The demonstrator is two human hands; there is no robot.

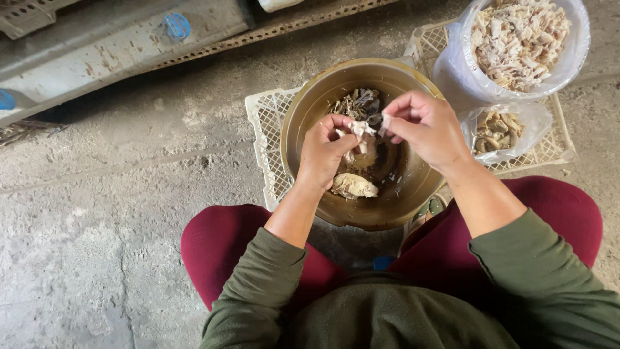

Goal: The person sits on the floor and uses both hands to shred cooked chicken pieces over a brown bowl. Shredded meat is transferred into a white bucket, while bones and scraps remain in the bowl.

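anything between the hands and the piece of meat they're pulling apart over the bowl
Nothing visible. The left hand and right hand both pinch the pale piece of meat directly, above the open brown bowl.

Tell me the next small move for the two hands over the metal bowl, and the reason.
Probably pull the hands apart to tear off a strip. The left hand and right hand both pinch one pale piece of meat above the metal bowl, where scraps and a larger piece lie. The lined tub beside it already holds pale shreds.
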